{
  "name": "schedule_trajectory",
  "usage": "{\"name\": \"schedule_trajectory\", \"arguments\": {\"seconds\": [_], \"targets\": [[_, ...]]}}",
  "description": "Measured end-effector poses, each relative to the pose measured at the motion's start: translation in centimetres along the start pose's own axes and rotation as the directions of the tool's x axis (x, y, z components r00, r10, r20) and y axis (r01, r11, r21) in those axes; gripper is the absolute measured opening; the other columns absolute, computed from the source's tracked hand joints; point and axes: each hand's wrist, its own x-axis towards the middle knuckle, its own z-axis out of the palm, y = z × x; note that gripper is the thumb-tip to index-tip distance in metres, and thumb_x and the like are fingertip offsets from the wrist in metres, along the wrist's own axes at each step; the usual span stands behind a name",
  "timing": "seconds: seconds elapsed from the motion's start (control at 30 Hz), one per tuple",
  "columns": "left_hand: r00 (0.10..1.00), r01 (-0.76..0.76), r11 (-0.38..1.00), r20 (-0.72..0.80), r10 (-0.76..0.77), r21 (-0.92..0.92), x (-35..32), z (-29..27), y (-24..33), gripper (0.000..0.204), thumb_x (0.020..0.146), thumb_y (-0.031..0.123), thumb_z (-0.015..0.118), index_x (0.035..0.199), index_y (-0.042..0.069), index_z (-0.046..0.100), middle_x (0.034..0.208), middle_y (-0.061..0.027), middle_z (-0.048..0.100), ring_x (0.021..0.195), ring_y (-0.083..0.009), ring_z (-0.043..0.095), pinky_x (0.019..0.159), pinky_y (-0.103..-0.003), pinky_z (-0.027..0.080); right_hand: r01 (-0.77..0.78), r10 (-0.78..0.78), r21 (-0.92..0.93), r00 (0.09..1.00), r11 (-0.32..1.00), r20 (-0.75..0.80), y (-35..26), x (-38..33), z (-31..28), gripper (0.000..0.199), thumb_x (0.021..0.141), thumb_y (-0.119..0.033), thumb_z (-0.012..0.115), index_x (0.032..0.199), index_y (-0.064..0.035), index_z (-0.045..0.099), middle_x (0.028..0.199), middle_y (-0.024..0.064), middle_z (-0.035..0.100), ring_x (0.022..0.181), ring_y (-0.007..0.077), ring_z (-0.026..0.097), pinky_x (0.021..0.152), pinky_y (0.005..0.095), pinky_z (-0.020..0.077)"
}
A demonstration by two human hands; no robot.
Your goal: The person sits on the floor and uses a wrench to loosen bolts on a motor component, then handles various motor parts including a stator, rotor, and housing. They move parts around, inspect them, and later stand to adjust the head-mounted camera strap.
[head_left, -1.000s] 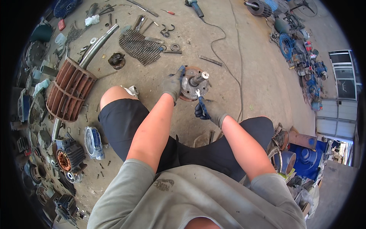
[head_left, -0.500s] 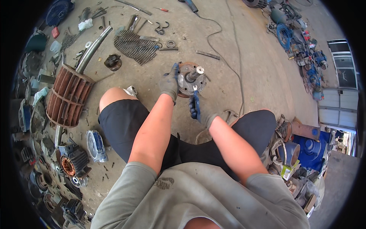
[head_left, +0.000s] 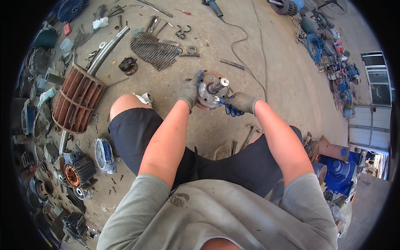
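Observation:
Between my knees, a round metal flange (head_left: 205,99) with a rusty rim has a stubby shaft (head_left: 217,86) standing up from its middle. My left hand (head_left: 189,90), in a grey and blue work glove, is closed on the flange's left edge. A small wrench (head_left: 217,99) is gripped in my right hand (head_left: 241,103), gloved the same way. The wrench's bright jaw lies over the flange's lower right face, by the rim; whether it sits on a bolt head is too small to tell.
Left lie a rusty rotor (head_left: 79,100) with a long shaft and an opened motor (head_left: 79,170). A ribbed dark mat (head_left: 154,51) with tools is ahead. A hammer (head_left: 248,135) rests by my right knee. An angle grinder's cord (head_left: 246,35) crosses the floor.
My right hand has swung outward to the right and up, turning the wrench from upright to nearly sideways on the flange. My left hand keeps its hold.

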Motion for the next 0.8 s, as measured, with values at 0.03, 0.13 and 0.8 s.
{"name": "schedule_trajectory", "arguments": {"seconds": [0.03, 0.13, 0.8], "targets": [[1.0, 0.021, 1.0, 0.023, -0.021, 0.011, 0.0, 0.0, 0.2, 0.081, 0.092, 0.066, 0.075, 0.119, -0.01, 0.074, 0.112, -0.0208, 0.077, 0.102, -0.0297, 0.073, 0.091, -0.039, 0.056, -0.01, 0.011, -0.048, 1.0, 0.999, 0.025, -0.1, 0.0, -0.4, 0.06, 0.109, -0.055, 0.055, 0.078, -0.0083, 0.074, 0.068, 0.0032, 0.069, 0.055, 0.0125, 0.059, 0.053, 0.03, 0.0465], [0.997, 0.039, 0.993, 0.065, -0.046, 0.112, 0.1, -0.1, 0.5, 0.074, 0.094, 0.062, 0.077, 0.122, -0.006, 0.074, 0.111, -0.0171, 0.076, 0.099, -0.026, 0.072, 0.089, -0.038, 0.057, 0.023, -0.02, -0.152, 1.0, 0.988, 0.017, -0.4, 0.4, -1.3, 0.047, 0.108, -0.049, 0.062, 0.095, -0.0071, 0.077, 0.077, 0.0026, 0.073, 0.063, 0.0128, 0.064, 0.059, 0.0309, 0.0516], [0.986, 0.009, 0.995, 0.168, -0.025, 0.094, -0.8, 1.7, 0.7, 0.069, 0.09, 0.055, 0.083, 0.113, -0.01, 0.075, 0.107, -0.0198, 0.076, 0.092, -0.0274, 0.072, 0.082, -0.042, 0.059, 0.055, -0.101, -0.376, 0.99, 0.925, -0.102, 0.6, -0.7, -0.6, 0.041, 0.103, -0.049, 0.064, 0.11, -0.0119, 0.08, 0.091, 0.005, 0.077, 0.085, 0.0197, 0.07, 0.084, 0.0372, 0.0563]]}}
